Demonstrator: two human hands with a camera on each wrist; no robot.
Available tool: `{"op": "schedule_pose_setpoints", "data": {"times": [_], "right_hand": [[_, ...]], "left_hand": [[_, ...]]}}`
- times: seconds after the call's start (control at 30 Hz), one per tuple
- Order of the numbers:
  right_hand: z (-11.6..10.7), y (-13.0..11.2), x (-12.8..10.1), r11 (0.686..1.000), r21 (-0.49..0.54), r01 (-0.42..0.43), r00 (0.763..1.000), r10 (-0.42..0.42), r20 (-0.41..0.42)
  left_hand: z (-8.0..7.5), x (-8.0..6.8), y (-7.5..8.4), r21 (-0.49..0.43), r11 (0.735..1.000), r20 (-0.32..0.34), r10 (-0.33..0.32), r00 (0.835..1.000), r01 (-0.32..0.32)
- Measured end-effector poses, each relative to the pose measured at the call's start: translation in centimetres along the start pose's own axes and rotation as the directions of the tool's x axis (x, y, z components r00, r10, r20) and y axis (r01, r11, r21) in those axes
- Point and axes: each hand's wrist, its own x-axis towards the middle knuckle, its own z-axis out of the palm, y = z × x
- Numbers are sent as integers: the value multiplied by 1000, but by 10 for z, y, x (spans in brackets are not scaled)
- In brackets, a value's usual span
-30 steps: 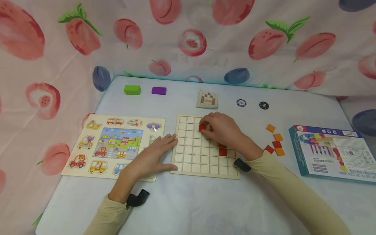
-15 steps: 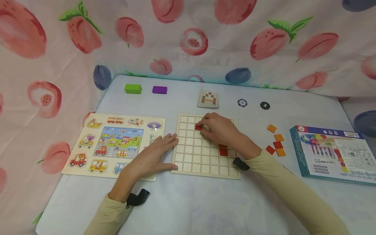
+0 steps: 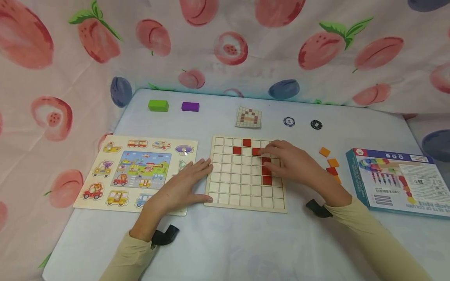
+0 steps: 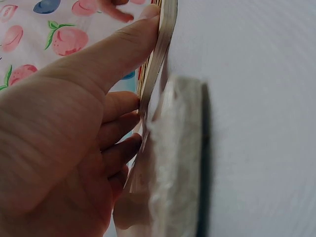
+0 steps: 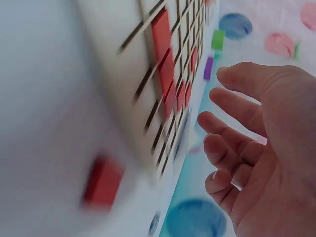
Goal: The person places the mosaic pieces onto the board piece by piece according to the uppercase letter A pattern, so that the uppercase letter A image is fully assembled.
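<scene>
A wooden grid board [image 3: 235,190] lies in the middle of the table with several red square tiles [image 3: 237,150] set in its cells. My left hand [image 3: 179,189] is spread beside the board's left edge, fingertips and thumb touching its rim; the left wrist view shows the thumb [image 4: 131,42] against the side. Over the board's right part hovers my right hand [image 3: 293,162], empty, its fingers loosely bent and covering some cells. In the right wrist view that hand's fingers [image 5: 224,133] stand apart from the row of red tiles [image 5: 162,42].
Loose orange tiles [image 3: 324,152] and red tiles [image 3: 331,171] lie right of the board, partly behind the right forearm. A boxed game [image 3: 400,183] is farther right. A vehicle puzzle [image 3: 140,171] sits left. Behind are a pattern card [image 3: 248,117], two chips [image 3: 289,121], and green [image 3: 158,105] and purple blocks [image 3: 190,106].
My right hand slid a red tile one cell left, let go of it and moved right, uncovering more red tiles on the board. My left hand has stayed at the board's edge.
</scene>
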Motion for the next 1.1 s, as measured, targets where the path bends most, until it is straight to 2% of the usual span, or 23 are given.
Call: {"op": "schedule_pose_setpoints", "data": {"times": [0.2, 0.33, 0.5, 0.87, 1.1], "right_hand": [[-2, 40, -36, 997, 7, -72, 996, 72, -57], [2, 52, -49, 991, 6, -130, 991, 130, -15], [8, 58, -56, 990, -13, -138, 990, 138, 15], [5, 58, -56, 987, -64, -148, 986, 143, -82], [1, 56, -58, 980, -86, -180, 983, 181, 10]], "left_hand": [[-2, -2, 0, 2, 1000, -3, -10, 1000, 10], [-3, -3, 0, -2, 1000, -3, -16, 1000, 16], [-3, -3, 0, -8, 1000, -4, -20, 1000, 20], [-1, -1, -1, -8, 1000, -10, -12, 1000, 12], [-1, 0, 0, -8, 1000, 11, -8, 1000, 8]]}}
